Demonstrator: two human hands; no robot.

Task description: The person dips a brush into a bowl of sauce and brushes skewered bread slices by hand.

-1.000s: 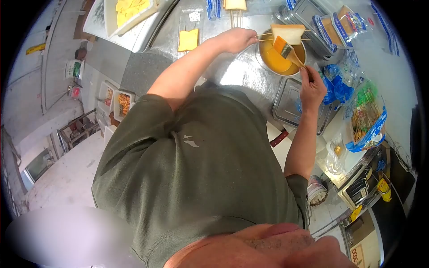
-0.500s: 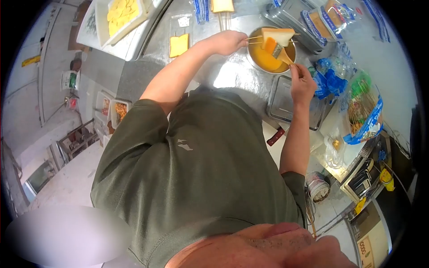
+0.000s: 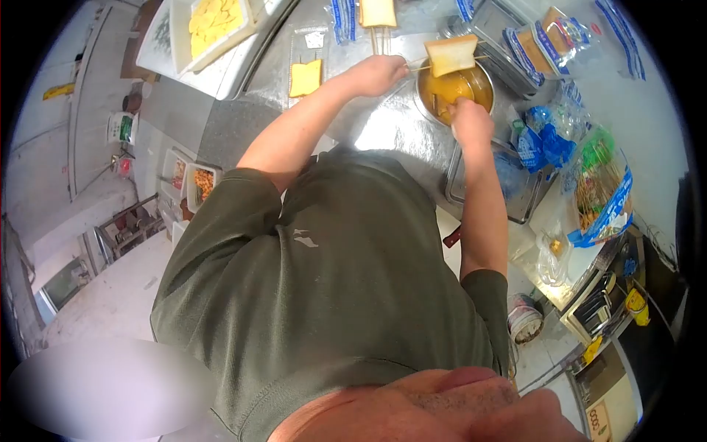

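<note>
My left hand [image 3: 378, 75] is closed on the thin wooden skewers that run through a slice of white bread [image 3: 451, 56]. The slice hangs tilted over the far rim of a round metal pot [image 3: 420, 99] holding yellow-orange liquid [image 3: 477, 87]. My right hand [image 3: 471, 121] is over the pot's near side, wrapped round the wooden handle of a brush [image 3: 444, 102]; its bristles are down in the liquid and hard to make out. A second skewered bread slice [image 3: 378, 12] lies beyond my left hand. A yellow-coated slice [image 3: 305, 79] lies on the steel table to the left.
A white tub of yellow slices [image 3: 215, 28] stands at the far left. Bagged bread [image 3: 563, 37] and a lidded clear container [image 3: 501, 37] sit beyond the pot. Nearer right are a steel tray [image 3: 519, 210], blue plastic wrapping [image 3: 543, 140], a bag of skewers [image 3: 598, 184] and a red-handled tool [image 3: 452, 237].
My right hand has moved forward and left, taking the brush from the bread down into the liquid. The bread slice, still on its skewers, now shows its white face more fully.
</note>
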